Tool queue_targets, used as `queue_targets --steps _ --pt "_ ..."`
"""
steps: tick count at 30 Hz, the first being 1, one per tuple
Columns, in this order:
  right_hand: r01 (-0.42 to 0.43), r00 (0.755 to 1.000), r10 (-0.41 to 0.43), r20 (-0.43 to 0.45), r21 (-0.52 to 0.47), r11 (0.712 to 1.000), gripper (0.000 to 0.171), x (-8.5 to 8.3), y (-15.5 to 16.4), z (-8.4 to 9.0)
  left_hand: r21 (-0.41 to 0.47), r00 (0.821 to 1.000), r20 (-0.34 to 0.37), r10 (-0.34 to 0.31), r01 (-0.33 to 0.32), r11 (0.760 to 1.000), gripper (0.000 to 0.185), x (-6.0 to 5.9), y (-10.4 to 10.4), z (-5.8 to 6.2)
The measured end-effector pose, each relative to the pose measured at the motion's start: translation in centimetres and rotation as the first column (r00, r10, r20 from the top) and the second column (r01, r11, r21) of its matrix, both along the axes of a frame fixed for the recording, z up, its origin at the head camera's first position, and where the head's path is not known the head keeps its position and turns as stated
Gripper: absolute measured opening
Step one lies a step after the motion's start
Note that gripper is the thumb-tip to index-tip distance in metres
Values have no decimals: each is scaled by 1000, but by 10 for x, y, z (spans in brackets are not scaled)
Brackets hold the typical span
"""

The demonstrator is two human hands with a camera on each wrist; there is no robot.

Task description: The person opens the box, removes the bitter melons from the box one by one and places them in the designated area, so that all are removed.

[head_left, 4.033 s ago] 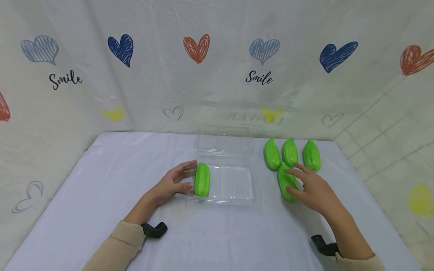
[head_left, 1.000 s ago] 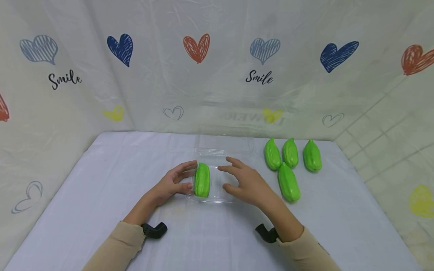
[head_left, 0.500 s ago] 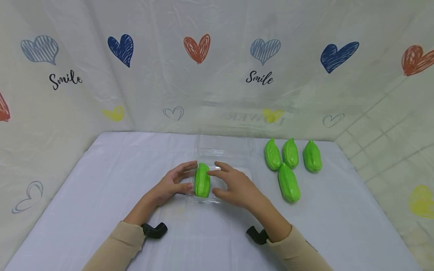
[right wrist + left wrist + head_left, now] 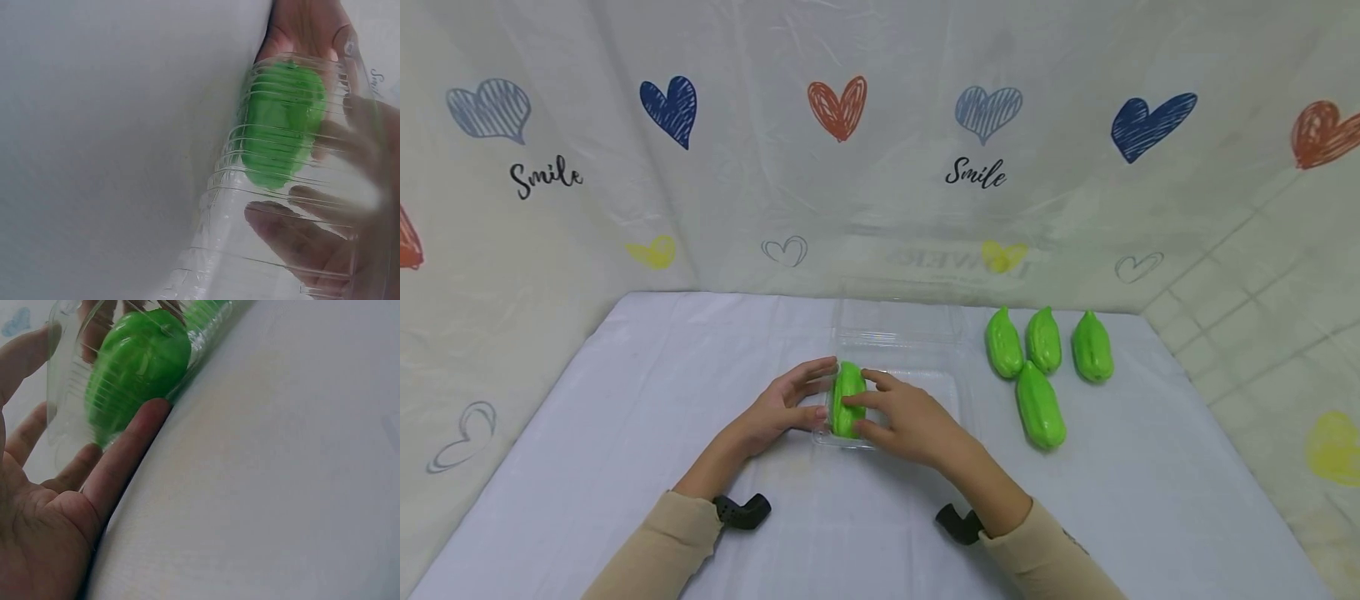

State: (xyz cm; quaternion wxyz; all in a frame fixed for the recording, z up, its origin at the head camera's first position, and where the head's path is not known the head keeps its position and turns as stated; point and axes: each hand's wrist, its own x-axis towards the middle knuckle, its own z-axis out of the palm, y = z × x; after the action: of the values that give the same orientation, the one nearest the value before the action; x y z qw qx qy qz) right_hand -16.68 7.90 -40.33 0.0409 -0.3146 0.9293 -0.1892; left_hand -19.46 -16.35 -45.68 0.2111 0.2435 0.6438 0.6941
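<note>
A green ridged vegetable (image 4: 847,390) lies at the left end of a clear plastic tray (image 4: 951,398). My left hand (image 4: 786,408) rests flat against the outside of that end, fingers straight along the wall. The left wrist view shows the vegetable (image 4: 137,369) through the plastic, beyond the left hand's fingers (image 4: 128,450). My right hand (image 4: 904,423) reaches into the tray from the right. Its fingertips lie across the vegetable and its thumb is at the near end. The right wrist view shows the vegetable (image 4: 281,122) with the right fingers (image 4: 294,228) blurred behind the tray's wall.
Several more green vegetables lie on the white tablecloth to the right: a row of three (image 4: 1043,339) at the back and one (image 4: 1039,406) in front. The tray's clear lid (image 4: 898,321) stands open behind it. A heart-printed curtain (image 4: 835,108) surrounds the table.
My right hand has left the loose vegetable on the right and moved left across the tray until its fingers reach the vegetable inside. The left hand has stayed put.
</note>
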Motion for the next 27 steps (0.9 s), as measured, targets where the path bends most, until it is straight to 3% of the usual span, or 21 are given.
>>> queue_targets --steps 5,11,16,20,27 --pt "52 998 -53 -19 -29 998 35 -2 2 -1 20 1000 2 -6 6 1000 69 1 1 2" --pt "67 996 -70 -60 -51 996 33 -5 2 -2 43 1000 12 -3 3 999 69 -6 0 -13" --pt "68 994 -71 -83 -36 997 44 -7 1 -4 19 1000 11 10 -11 1000 70 -9 -1 -20" --pt "80 993 -81 -89 -13 997 54 -6 2 -4 25 1000 19 10 -10 1000 70 -9 -1 -20" --pt "112 990 -109 -89 33 993 51 -5 2 -5 9 1000 15 1 -1 1000 70 -9 -2 -17"
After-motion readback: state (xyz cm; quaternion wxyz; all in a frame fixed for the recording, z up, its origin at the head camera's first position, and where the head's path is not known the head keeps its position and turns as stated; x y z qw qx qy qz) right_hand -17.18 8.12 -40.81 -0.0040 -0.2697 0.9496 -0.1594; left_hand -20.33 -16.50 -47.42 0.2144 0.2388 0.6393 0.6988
